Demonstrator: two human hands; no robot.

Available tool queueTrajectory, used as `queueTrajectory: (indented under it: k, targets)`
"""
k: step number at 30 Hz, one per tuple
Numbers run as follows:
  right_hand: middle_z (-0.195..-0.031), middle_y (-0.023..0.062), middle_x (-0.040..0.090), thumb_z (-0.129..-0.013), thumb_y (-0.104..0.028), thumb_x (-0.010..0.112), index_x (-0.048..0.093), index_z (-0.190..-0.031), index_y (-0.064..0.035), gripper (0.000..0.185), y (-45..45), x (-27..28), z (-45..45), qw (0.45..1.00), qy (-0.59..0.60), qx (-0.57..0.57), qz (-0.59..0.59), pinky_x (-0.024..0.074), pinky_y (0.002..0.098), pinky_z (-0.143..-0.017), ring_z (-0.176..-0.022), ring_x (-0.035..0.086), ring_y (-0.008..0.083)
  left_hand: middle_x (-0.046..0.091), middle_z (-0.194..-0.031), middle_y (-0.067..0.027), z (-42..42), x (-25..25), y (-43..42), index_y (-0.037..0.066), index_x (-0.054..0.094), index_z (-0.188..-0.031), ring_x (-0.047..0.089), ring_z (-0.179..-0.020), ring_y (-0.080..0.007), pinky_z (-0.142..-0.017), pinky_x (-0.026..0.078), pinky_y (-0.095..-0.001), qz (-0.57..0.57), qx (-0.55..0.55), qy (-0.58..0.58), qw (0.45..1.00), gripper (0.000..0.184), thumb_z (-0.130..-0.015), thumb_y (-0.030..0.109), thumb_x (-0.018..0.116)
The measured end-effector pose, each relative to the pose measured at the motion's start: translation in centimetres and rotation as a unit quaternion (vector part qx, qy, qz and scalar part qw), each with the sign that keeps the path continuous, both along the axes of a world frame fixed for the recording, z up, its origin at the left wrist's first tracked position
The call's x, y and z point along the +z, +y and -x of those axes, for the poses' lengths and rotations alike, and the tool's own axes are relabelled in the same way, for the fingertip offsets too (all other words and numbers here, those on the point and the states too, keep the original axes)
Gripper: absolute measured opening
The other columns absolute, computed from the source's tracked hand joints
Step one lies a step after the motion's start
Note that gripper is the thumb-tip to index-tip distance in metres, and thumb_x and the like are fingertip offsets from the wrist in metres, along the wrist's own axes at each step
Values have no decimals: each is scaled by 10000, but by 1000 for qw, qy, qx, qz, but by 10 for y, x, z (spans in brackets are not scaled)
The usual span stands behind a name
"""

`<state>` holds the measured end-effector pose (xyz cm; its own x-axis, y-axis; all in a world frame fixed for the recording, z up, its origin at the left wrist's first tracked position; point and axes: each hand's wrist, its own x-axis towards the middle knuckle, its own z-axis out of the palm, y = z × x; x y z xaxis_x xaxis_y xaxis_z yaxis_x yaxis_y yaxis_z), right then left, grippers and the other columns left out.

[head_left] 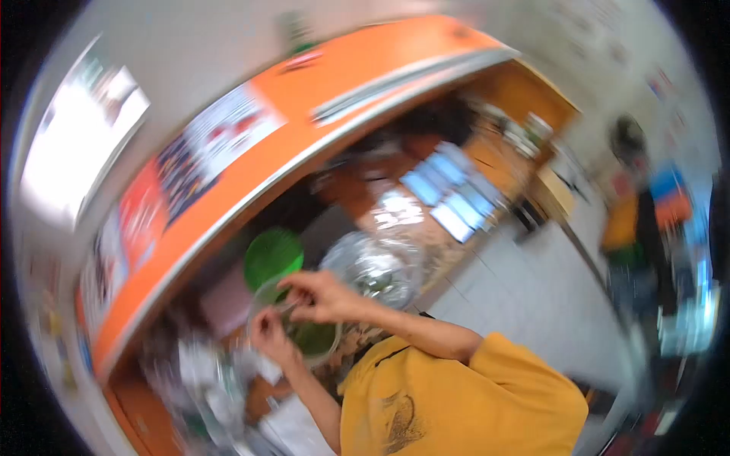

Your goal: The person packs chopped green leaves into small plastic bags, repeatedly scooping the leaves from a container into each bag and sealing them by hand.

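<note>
Above a clear round tub (336,346) with dark green contents, my two hands are close to each other. My left hand (274,340) has its fingers bent together at the tub's left side; whatever it holds is blurred. My right hand (325,296) is over the tub's upper edge, thumb and fingers curled in a pinch, with something too small to make out. A bright green basket or lid (273,259) lies just beyond the tub. Right of it is a clear plastic bag (372,270) with something green inside.
Crumpled plastic bags (205,380) lie at the lower left. Bluish-white packets (449,194) and jars (532,133) sit further along the counter. An orange shelf front (304,106) runs above. A person (635,243) stands at the far right, near a fan (627,139).
</note>
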<state>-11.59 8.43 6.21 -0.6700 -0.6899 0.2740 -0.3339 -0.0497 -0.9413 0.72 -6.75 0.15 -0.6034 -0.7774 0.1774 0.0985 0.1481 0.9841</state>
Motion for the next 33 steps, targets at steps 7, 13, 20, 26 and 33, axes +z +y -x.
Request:
queueTrajectory:
  k: [7, 13, 20, 26, 33]
  targets:
    - [-785, 113, 735, -750, -58, 824, 703, -1086, -4, 361, 125, 23, -1, 954, 10, -267, 133, 572, 338, -652, -740, 729, 200, 686, -1025, -78, 99, 46, 95, -42, 684, -1114, 633, -925, -175, -823, 536, -300, 60, -258, 38, 963, 212, -1041, 157, 683]
    - [-810, 106, 748, -797, -134, 836, 735, -897, 5, 199, 238, 22, -59, 818, 78, -563, 86, 554, 347, -659, -734, 722, 206, 718, -1118, -127, 156, 31, 220, -40, 683, -1239, 677, -987, -194, -851, 579, -325, 36, -568, 67, 820, 341, -1067, 253, 655]
    - [-768, 96, 721, -833, -96, 787, 704, -931, 13, 169, 306, 29, -141, 718, 105, -687, 52, 544, 313, -619, -674, 695, 176, 684, -1009, -62, 114, 46, 336, -37, 683, -1184, 611, -851, -124, -773, 523, -267, -44, -715, 51, 696, 271, -1051, 199, 685]
    - [-739, 98, 700, -830, -70, 760, 679, -945, 26, 171, 318, 29, -137, 734, 114, -669, 29, 532, 320, -611, -660, 686, 175, 689, -1015, -71, 97, 52, 344, -29, 683, -1208, 635, -873, -135, -794, 543, -287, -65, -683, 6, 728, 263, -1050, 181, 682]
    - [-819, 110, 736, -871, -114, 777, 693, -981, 4, 182, 310, 34, -100, 788, 54, -613, 19, 571, 323, -685, -748, 713, 149, 732, -1099, -117, 123, 40, 321, -44, 658, -1276, 689, -992, -198, -915, 558, -326, -39, -635, 91, 766, 327, -977, 61, 734]
